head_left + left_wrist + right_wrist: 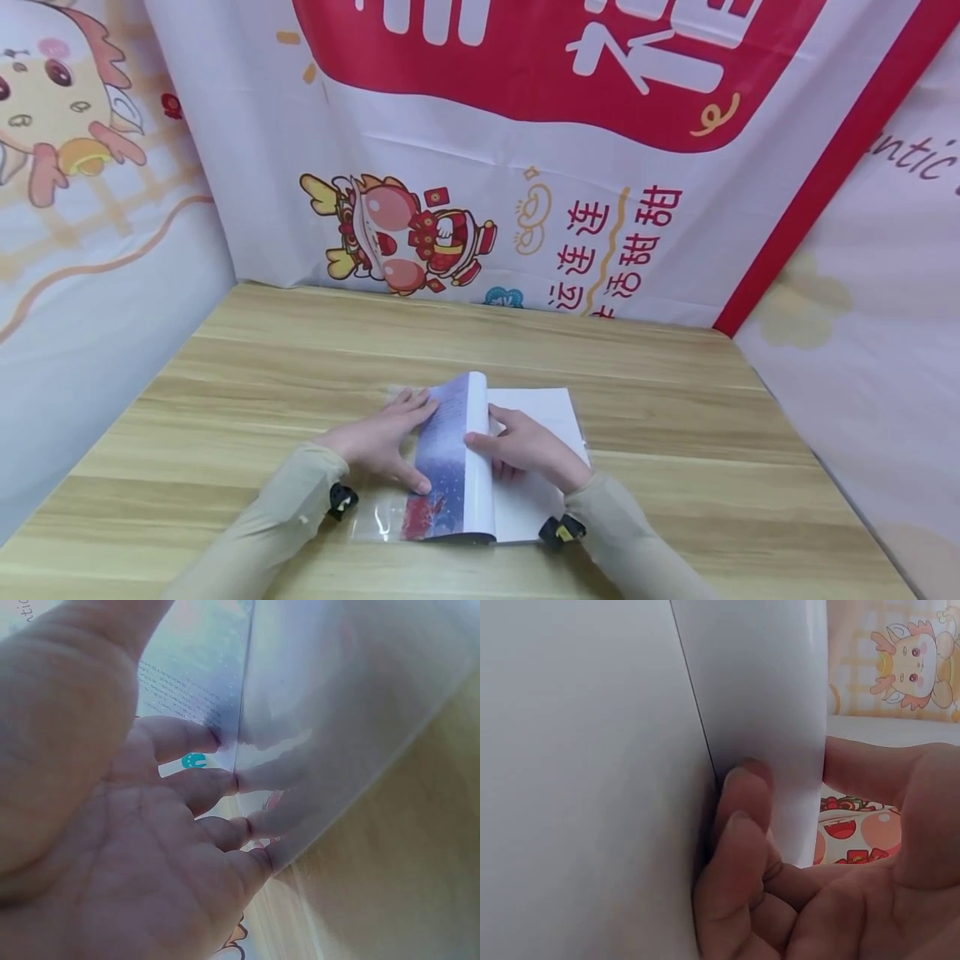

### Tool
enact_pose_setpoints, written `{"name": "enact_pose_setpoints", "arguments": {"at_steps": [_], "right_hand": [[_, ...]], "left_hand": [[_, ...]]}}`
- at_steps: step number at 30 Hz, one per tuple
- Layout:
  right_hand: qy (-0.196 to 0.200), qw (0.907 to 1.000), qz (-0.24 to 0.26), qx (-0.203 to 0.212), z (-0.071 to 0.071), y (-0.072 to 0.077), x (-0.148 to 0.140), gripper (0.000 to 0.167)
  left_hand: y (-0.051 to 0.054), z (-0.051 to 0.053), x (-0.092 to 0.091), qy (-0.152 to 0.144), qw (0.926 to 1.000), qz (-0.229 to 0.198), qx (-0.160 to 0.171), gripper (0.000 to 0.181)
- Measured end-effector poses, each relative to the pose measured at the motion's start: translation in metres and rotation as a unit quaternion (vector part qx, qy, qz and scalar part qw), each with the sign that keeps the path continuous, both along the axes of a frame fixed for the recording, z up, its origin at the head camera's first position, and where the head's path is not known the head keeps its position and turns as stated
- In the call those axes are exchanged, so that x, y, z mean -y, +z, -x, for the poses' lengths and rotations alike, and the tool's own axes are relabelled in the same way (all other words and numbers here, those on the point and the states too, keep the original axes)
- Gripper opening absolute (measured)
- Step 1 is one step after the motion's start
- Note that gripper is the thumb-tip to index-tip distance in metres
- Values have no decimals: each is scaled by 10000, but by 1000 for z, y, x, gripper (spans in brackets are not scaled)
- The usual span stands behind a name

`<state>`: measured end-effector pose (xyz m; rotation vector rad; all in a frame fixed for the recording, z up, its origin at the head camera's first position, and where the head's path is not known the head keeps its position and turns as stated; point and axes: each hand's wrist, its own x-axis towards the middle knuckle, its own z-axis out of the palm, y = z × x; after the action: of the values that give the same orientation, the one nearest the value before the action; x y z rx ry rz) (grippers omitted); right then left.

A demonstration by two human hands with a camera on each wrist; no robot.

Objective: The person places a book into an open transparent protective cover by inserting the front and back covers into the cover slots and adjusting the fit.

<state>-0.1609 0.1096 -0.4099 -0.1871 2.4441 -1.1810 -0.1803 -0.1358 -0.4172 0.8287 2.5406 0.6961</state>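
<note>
A book with a blue-purple cover (444, 454), red at its bottom corner, lies on the table with the cover bent back to the left. To its right shows a white page (551, 408). Clear plastic film (371, 523) extends past the cover's left side. My left hand (386, 442) rests on the cover and film with fingers spread; the film (337, 720) fills much of the left wrist view. My right hand (528, 446) pinches the curved cover, thumb outside and fingers inside. In the right wrist view, those fingertips (742, 840) sit by the crease beside the white page.
The wooden table (300, 350) extends around the book on all sides. Printed cloth (450, 150) hangs behind it, with more cloth at the left and right. Black wrist bands (342, 500) are on both sleeves.
</note>
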Motion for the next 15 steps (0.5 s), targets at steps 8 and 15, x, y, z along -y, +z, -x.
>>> {"name": "enact_pose_setpoints", "arguments": {"at_steps": [8,15], "right_hand": [[-163,9994,-242,-177,-5,0,8,80],[-198,9993,-255,-199,-6,1,8,80]], "left_hand": [[0,0,1,7,10000,-19,-6,123],[1,0,0,31,10000,25,26,123]]}}
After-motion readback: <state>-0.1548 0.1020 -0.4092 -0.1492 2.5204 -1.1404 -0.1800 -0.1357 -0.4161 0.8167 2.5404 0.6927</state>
